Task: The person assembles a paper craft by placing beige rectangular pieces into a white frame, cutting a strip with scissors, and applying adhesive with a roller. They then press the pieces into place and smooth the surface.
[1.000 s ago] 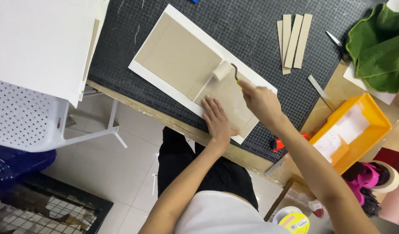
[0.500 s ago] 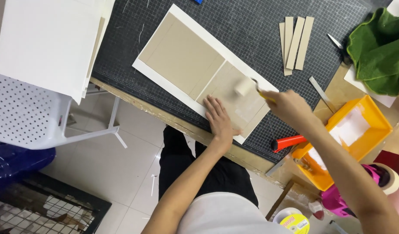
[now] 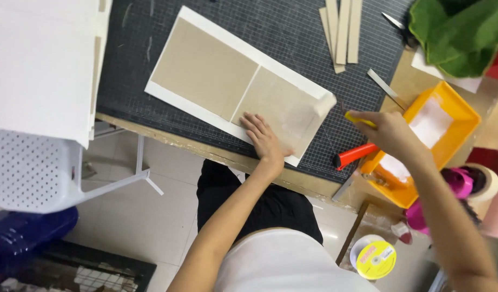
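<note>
Cardboard panels (image 3: 243,89), two tan boards laid side by side on a white sheet (image 3: 259,57), lie slantwise on the dark gridded cutting mat (image 3: 292,32) that covers the worktop (image 3: 216,151). The left hand (image 3: 265,139) presses flat on the near edge of the right-hand panel, fingers spread, its grip released. The right hand (image 3: 389,132) hovers just off the sheet's right corner, its grip clenched around the yellow handle of a small roller (image 3: 327,103), whose pale head sits at that corner; the panel there looks shiny and wet. Just beyond the right hand stands a yellow tray (image 3: 454,108), with an orange-handled tool (image 3: 354,155) lying at the mat's edge beside it. Cardboard strips (image 3: 343,32) rest at the far side, near a green cloth (image 3: 454,32).
</note>
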